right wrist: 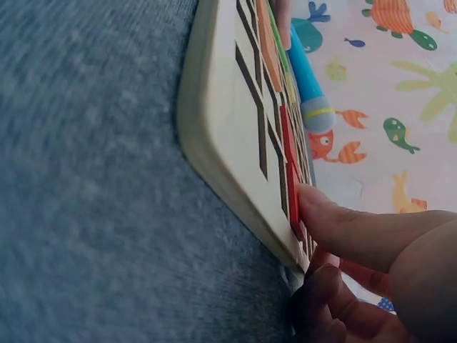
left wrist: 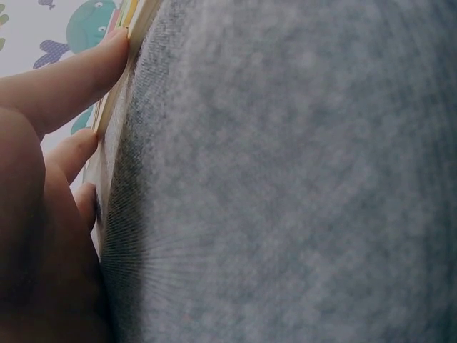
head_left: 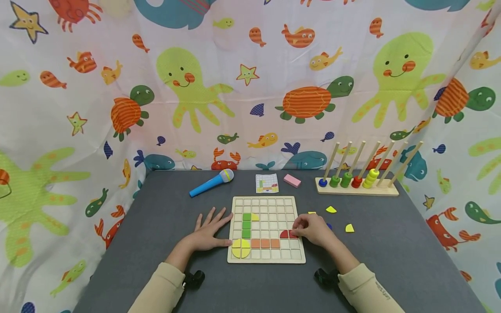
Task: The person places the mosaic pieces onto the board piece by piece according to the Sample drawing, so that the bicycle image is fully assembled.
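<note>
A wooden grid board (head_left: 270, 255) lies on the table, several of its cells filled. My left hand (head_left: 206, 234) is spread flat at its left side, thumb and fingertips touching the edge; the left wrist view shows the fingers (left wrist: 78, 77) against that edge. At the board's right side, my right hand (head_left: 316, 230) pinches a red quarter-circle piece (right wrist: 294, 204) with thumb and curled fingers, low over the grid. Another red quarter-circle piece (head_left: 284, 234) sits just left of it. Green squares (head_left: 246, 225), orange squares (head_left: 265, 243) and a yellow circle of quarter pieces (head_left: 240, 248) lie in other cells.
Loose yellow pieces (head_left: 349, 228) and a partly hidden blue piece (head_left: 329, 226) lie right of the board. Behind it are a blue toy microphone (head_left: 207, 185), a pattern card (head_left: 267, 183), a pink block (head_left: 292, 181) and a peg stand with coloured rings (head_left: 358, 191).
</note>
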Available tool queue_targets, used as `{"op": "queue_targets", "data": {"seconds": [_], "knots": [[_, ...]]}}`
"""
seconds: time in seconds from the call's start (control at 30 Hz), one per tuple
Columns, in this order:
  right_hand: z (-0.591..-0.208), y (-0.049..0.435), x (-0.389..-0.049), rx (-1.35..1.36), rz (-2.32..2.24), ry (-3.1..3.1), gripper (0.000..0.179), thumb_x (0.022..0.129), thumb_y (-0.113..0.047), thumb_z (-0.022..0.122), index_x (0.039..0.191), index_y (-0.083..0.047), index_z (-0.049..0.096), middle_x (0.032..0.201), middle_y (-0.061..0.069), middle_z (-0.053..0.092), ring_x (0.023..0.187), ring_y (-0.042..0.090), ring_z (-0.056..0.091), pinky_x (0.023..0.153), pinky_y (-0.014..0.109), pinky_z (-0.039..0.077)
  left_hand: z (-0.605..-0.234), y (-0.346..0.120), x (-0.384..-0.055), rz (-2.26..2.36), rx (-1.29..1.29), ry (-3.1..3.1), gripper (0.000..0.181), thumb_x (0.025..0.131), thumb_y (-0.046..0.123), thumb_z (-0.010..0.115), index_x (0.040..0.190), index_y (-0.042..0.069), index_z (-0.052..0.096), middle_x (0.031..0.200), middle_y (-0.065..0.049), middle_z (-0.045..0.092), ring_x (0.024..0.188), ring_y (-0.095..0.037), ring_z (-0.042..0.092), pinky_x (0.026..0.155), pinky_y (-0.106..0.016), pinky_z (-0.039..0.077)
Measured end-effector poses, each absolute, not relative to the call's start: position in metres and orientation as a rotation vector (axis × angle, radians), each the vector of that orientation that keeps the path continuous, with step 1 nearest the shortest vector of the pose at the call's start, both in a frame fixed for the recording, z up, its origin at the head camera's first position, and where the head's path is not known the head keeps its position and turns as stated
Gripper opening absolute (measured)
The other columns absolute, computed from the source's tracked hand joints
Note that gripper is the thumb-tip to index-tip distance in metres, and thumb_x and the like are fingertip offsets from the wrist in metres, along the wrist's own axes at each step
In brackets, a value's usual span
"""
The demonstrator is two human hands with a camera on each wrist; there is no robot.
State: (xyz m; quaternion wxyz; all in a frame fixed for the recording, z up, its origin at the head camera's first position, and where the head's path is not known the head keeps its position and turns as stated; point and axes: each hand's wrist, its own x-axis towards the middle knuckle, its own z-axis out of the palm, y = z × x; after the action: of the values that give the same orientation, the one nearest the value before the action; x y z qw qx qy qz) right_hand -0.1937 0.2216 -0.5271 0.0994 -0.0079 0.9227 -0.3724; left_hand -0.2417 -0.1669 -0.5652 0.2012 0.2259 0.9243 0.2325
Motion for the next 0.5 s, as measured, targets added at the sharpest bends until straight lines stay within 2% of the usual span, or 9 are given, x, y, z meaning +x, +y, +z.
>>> {"op": "queue_targets", "data": {"seconds": [0.17, 0.4, 0.5], "knots": [[-0.527, 0.224, -0.194, 0.021, -1.13, 2.742, 0.019, 0.085, -0.025, 0.083, 0.093, -0.012, 0.071, 0.075, 0.002, 0.058, 0.069, 0.017, 0.051, 0.061, 0.029, 0.039, -0.569, -0.167, -0.242, 0.642, 0.629, 2.587, 0.095, 0.081, 0.08, 0.059, 0.159, 0.048, 0.014, 0.17, 0.014, -0.001, 0.155, -0.023, -0.02, 0.117, -0.062, -0.021], [-0.521, 0.241, -0.198, 0.043, -1.131, 2.781, 0.019, 0.088, -0.02, 0.08, 0.102, -0.009, 0.073, 0.081, 0.002, 0.062, 0.074, 0.019, 0.054, 0.062, 0.031, 0.043, -0.551, -0.164, -0.236, 0.654, 0.644, 2.585, 0.092, 0.085, 0.071, 0.064, 0.161, 0.039, 0.021, 0.171, 0.003, 0.007, 0.157, -0.034, -0.013, 0.116, -0.068, -0.014], [-0.52, 0.251, -0.202, 0.064, -1.119, 2.819, 0.021, 0.088, -0.019, 0.08, 0.105, -0.008, 0.073, 0.087, 0.003, 0.064, 0.078, 0.02, 0.056, 0.064, 0.03, 0.046, -0.551, -0.164, -0.236, 0.651, 0.645, 2.584, 0.093, 0.085, 0.071, 0.063, 0.161, 0.04, 0.02, 0.171, 0.004, 0.007, 0.157, -0.033, -0.013, 0.117, -0.068, -0.015]]}}
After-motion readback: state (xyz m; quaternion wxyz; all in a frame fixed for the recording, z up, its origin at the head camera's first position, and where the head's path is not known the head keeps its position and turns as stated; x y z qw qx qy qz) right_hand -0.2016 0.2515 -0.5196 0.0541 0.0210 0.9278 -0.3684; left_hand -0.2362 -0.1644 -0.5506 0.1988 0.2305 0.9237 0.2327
